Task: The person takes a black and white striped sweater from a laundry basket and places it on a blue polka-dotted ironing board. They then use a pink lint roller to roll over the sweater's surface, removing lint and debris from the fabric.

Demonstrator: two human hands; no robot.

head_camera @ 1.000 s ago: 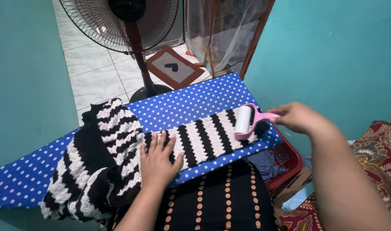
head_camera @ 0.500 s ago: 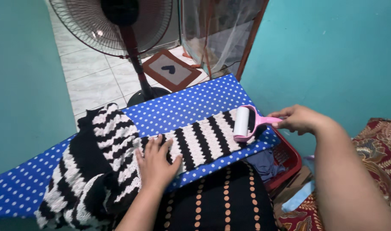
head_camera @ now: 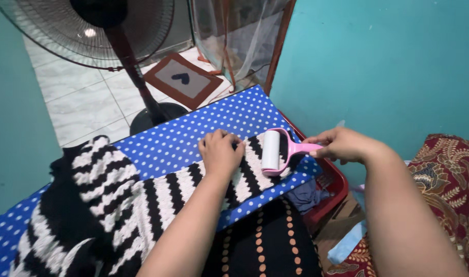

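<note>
A black and white striped knitted garment (head_camera: 116, 200) lies across a blue ironing board with white dots (head_camera: 193, 136). My left hand (head_camera: 220, 151) rests on a sleeve of it, fingers curled, pressing the knit down just left of the roller. My right hand (head_camera: 341, 144) grips the pink handle of a lint roller (head_camera: 272, 151), whose white roll lies on the sleeve's end near the board's right edge.
A standing fan (head_camera: 98, 36) rises behind the board over a tiled floor with a brown mat (head_camera: 182, 79). A red basket (head_camera: 329, 190) with clothes sits below the board's right end. Teal walls close in left and right. A patterned cloth (head_camera: 450, 179) lies at right.
My left hand has moved right along the sleeve, up to the roller. The roller has shifted slightly left on the sleeve. The view has swung right.
</note>
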